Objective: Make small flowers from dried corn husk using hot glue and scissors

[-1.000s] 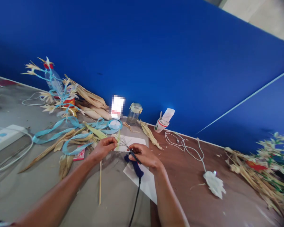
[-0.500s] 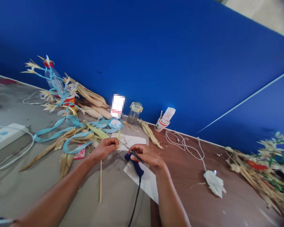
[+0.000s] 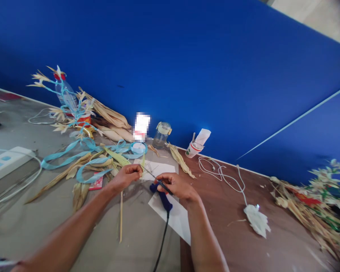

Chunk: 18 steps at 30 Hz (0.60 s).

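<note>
My left hand (image 3: pixel 129 175) is closed in a pinch on a pale green strip of corn husk (image 3: pixel 143 161), whose tip pokes up past the fingers. My right hand (image 3: pixel 176 185) grips a slim dark-handled tool (image 3: pixel 164 187) with a long thin metal tip; its exact kind is unclear. That tip reaches left to the husk at my left fingertips. Below the right hand lies a dark blue corded tool (image 3: pixel 166 203), shaped like a glue gun, on a white paper sheet (image 3: pixel 174 223). Another white sheet (image 3: pixel 164 168) with thin scraps lies behind the hands.
Light blue ribbon (image 3: pixel 87 175) and corn husks (image 3: pixel 59 175) spread at left, near a thin stick (image 3: pixel 121 219). Behind stand a glass jar (image 3: pixel 162 136) and a paper cup (image 3: pixel 192 150). A white cable (image 3: pixel 222 173) and husk flowers (image 3: pixel 328 181) are at right, a power strip (image 3: pixel 8 162) far left.
</note>
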Each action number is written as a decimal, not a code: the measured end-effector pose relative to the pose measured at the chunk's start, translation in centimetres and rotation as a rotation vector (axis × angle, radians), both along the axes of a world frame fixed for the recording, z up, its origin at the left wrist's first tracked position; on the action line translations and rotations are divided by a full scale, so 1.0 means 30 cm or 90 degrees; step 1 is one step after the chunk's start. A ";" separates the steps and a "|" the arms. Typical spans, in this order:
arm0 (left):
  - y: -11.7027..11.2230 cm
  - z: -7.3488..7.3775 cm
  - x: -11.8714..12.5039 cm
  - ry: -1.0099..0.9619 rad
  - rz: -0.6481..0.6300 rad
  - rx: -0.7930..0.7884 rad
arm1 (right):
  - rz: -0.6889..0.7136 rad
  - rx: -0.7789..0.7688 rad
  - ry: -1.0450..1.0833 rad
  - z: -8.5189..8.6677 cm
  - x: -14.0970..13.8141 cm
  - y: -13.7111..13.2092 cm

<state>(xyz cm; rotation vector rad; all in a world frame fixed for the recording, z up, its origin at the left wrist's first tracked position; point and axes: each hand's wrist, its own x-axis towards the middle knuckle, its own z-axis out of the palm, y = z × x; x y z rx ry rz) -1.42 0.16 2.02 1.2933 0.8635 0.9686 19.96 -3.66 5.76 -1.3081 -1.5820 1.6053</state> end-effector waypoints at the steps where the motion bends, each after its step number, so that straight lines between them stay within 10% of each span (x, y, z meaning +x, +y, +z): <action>1: 0.000 -0.001 0.001 -0.004 0.002 -0.002 | -0.003 -0.003 -0.005 -0.003 0.004 0.003; 10: 0.005 -0.037 0.029 -0.263 0.139 -0.128 | -0.183 0.103 0.145 -0.024 -0.127 -0.015; 18: -0.011 -0.009 0.038 -0.348 0.160 -0.232 | -0.216 0.281 -0.023 -0.136 -0.271 -0.041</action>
